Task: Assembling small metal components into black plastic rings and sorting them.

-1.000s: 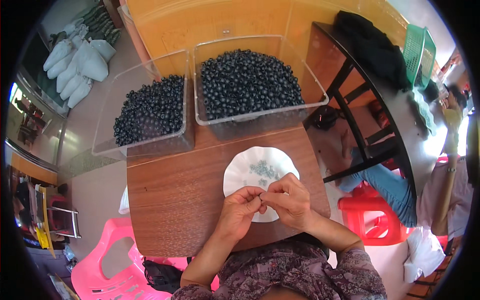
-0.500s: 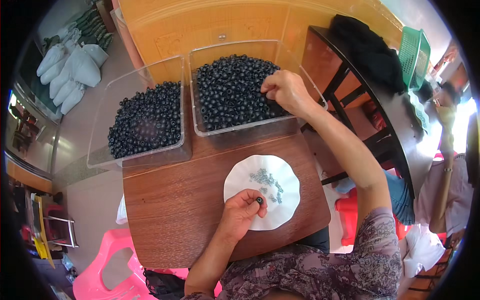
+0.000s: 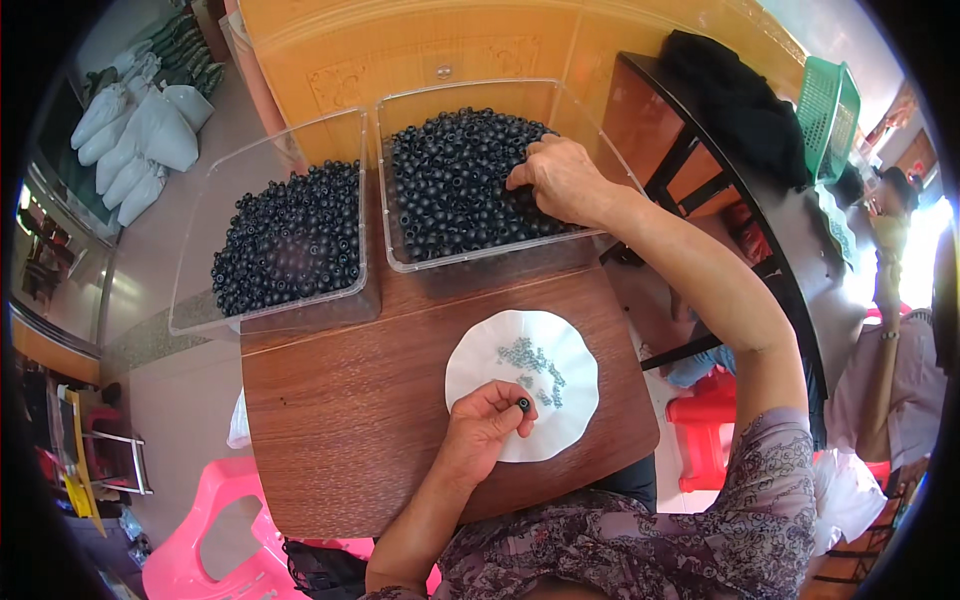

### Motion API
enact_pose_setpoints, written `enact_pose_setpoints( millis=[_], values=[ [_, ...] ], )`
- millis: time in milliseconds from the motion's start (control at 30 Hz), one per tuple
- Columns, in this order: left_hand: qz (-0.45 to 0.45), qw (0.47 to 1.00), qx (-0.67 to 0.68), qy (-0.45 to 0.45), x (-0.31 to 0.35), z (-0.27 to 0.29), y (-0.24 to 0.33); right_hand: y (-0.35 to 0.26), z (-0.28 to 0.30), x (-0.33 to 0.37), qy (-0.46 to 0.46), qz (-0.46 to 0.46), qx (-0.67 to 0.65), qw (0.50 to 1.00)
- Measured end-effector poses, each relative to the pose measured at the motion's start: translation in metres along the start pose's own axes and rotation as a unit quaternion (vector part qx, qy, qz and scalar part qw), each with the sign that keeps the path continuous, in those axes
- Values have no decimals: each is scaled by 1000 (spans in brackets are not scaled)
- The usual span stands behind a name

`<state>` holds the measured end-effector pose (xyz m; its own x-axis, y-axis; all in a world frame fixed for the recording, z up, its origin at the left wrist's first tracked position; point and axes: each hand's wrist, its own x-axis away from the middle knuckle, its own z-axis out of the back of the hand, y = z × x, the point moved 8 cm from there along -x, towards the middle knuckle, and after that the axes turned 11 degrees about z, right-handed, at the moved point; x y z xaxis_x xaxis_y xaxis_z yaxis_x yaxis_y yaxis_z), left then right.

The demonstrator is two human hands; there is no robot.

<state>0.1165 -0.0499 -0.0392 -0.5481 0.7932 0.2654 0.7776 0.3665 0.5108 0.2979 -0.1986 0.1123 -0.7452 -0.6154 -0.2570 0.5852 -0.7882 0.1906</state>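
Note:
Over the scalloped white plate (image 3: 480, 345), my left hand (image 3: 478, 425) pinches one round black bead (image 3: 523, 405) between thumb and fingertips, its hole facing up. Small clear, greyish pieces (image 3: 525, 353) lie scattered on the plate, too tiny to name. My right hand (image 3: 565, 180) reaches into the right clear plastic bin (image 3: 400, 266), its bent fingers together and touching the heap of black beads (image 3: 465, 190). Its fingertips are partly hidden, so whatever they hold does not show. To the left stands a second clear bin (image 3: 190, 328) of similar black beads (image 3: 290, 240).
Both bins rest on the brown wooden table (image 3: 340, 420), against a yellow wooden cabinet (image 3: 340, 40). A dark table (image 3: 790, 260) at right carries a green basket (image 3: 830, 115). Another person's arm (image 3: 885, 330) shows there. Pink chair (image 3: 215, 540), red stool (image 3: 695, 430) and white sacks (image 3: 160, 130) surround.
My right hand has shifted slightly left over the beads, its fingers turning further down. My left hand keeps the bead over the plate, almost unmoved.

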Motion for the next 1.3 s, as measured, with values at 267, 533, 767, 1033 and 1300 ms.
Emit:
enact_pose_setpoints(
  millis=[267, 533, 767, 1033, 1300],
  values=[
    [-4, 1000, 8, 0, 0, 1, 0, -9, -10, -6, -24, 4, -12, 1000],
    [-2, 1000, 16, 9, 1, 2, 1, -25, -18, -15, -95, 61, 54, 992],
    [-2, 1000, 11, 9, 1, 3, 2, -25, -21, -12, -102, 70, 101, 987],
    [-4, 1000, 10, 5, 0, 1, 1, 2, -32, -1, -110, 5, -2, 994],
    [-10, 1000, 5, 9, -1, 3, 3, 22, -17, 3, 7, -87, -187, 979]
  ],
)
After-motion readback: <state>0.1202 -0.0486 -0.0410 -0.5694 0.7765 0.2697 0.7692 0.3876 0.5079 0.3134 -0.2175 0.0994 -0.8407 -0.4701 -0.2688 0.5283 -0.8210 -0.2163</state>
